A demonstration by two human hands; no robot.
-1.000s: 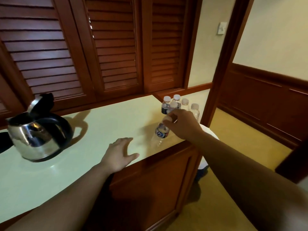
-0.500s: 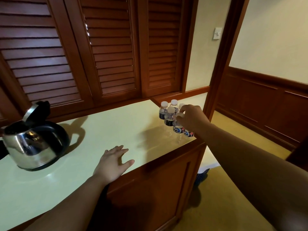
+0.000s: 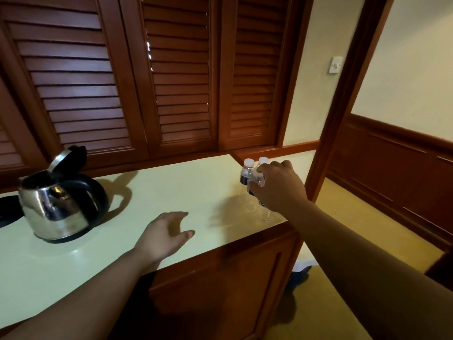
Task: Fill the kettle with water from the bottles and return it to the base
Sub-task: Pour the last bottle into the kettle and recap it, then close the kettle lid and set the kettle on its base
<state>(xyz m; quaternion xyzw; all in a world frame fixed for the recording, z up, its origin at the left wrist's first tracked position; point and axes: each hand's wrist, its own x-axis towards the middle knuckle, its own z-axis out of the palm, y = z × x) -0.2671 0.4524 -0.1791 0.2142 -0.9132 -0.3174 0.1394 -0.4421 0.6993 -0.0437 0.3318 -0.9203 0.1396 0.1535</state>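
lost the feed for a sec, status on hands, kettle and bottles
Right hand gripping one of the bottles at the counter's right end. Left hand open over the counter. Kettle lid up, off to the left. Nothing between them.

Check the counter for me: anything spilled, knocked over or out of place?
Nothing stands out. The kettle sits upright with its lid flipped open, the water bottles stand upright at the counter's right end under the right hand, and no spill shows. The left hand hovers open.

Silver-black kettle; pale green counter; white-capped bottles; red-brown shutters.
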